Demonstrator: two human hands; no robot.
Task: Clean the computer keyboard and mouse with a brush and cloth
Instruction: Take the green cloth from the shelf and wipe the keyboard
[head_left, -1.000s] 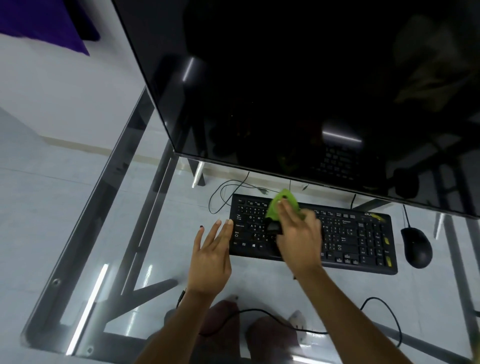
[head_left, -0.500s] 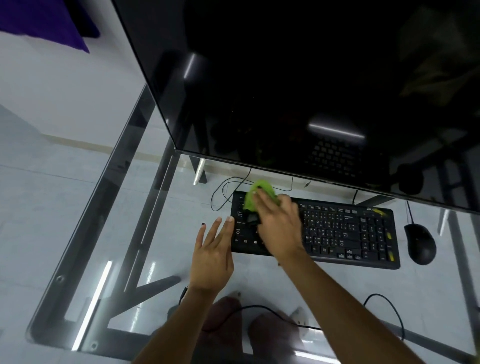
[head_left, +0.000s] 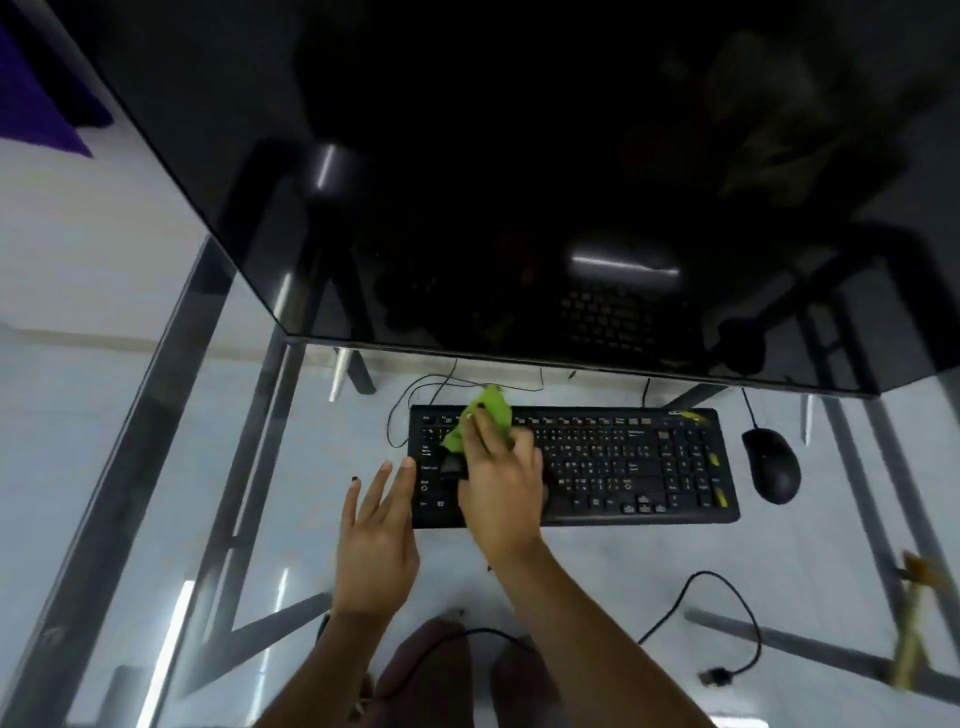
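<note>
Black keyboard (head_left: 623, 467) lies left-to-right — green cloth (head_left: 485, 415) at its left end.

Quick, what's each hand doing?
Left hand: open, fingertips at the black keyboard's left edge.
Right hand: holding the green cloth.

A big black monitor (head_left: 519, 171) hangs low over the back of the glass counter (head_left: 805, 561), so there is little room above the far edge of the keyboard (head_left: 623, 467). The right hand (head_left: 501, 499) and its green cloth (head_left: 491, 410) cover the keyboard's left part, and the left hand (head_left: 376, 540) lies flat just beside its left end. The keys to the right are open. The mouse (head_left: 771, 464) sits near the keyboard's right end with a small gap between. In front of the keyboard the glass is bare, but a loose black cable (head_left: 727, 618) loops across the right side there. Thin wires (head_left: 415, 400) curl behind the keyboard's left corner.
</note>
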